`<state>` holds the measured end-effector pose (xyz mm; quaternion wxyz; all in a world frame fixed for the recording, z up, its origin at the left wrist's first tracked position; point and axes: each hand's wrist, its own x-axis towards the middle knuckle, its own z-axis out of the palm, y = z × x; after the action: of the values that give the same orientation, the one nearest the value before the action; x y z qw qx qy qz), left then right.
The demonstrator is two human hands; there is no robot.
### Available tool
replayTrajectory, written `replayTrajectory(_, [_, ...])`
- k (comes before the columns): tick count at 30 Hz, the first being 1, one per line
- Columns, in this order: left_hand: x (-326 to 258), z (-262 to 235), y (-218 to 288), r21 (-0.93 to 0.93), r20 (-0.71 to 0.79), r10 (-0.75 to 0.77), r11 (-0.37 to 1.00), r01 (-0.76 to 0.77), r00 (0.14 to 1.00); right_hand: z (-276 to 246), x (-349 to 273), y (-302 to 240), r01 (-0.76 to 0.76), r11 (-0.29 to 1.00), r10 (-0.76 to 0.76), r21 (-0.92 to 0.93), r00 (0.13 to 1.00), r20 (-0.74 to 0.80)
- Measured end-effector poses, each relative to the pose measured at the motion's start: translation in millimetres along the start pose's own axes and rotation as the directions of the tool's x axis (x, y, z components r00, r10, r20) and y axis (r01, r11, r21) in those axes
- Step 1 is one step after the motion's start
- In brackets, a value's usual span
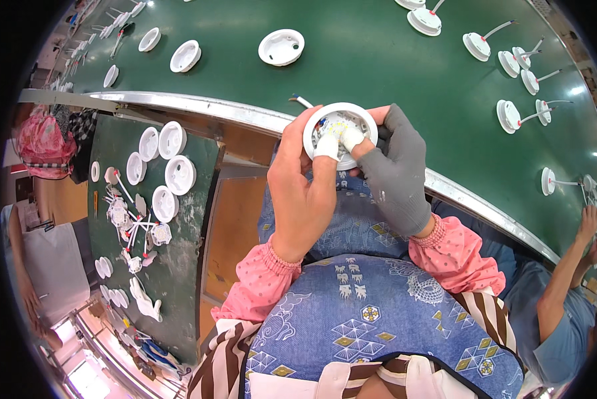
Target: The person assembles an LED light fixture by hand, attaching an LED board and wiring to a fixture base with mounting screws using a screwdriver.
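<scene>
Both hands hold a round white lamp housing (340, 110) over my lap, at the near edge of the green belt. My bare left hand (303, 179) grips its left side, and my right hand (398, 174), in a grey glove, closes round the right side. White covers sit on both thumbs, which press down inside the housing. Between and above them shows a light board (338, 126) dotted with small yellow LEDs; the thumbs hide part of it. A white cable (303, 102) with a dark end sticks out behind the housing.
Open white housings (281, 48) and closed lamps with cables (477, 46) lie on the green belt (378, 60). Left, a side table (179, 266) bears white rings (180, 174), wired boards (119, 216) and a white glove (144, 299). At right, a co-worker's hands (590, 226) handle a lamp.
</scene>
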<state>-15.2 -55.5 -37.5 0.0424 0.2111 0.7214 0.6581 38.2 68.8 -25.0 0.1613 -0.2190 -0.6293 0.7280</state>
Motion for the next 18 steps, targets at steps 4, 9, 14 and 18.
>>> replayTrajectory(4, [2, -5, 8, -0.003, 0.028, -0.102, 0.995, 0.102, 0.994, -6, 2, 9, 0.178, 0.974, -0.175, -0.139, 0.984, 0.032])
replayTrajectory(9, [2, -11, 6, -0.006, 0.116, -0.101, 0.995, 0.102, 0.988, -13, 7, -6, 0.313, 0.902, -0.270, -0.296, 0.946, 0.178])
replayTrajectory(14, [5, -9, 12, -0.044, 0.120, -0.128, 0.990, 0.134, 0.985, -11, 3, 0, 0.260, 0.927, -0.224, -0.269, 0.962, 0.158])
replayTrajectory(18, [13, -9, 9, -0.006, 0.181, -0.142, 0.989, 0.145, 0.973, -8, 2, 9, 0.210, 0.935, -0.193, -0.285, 0.977, 0.086])
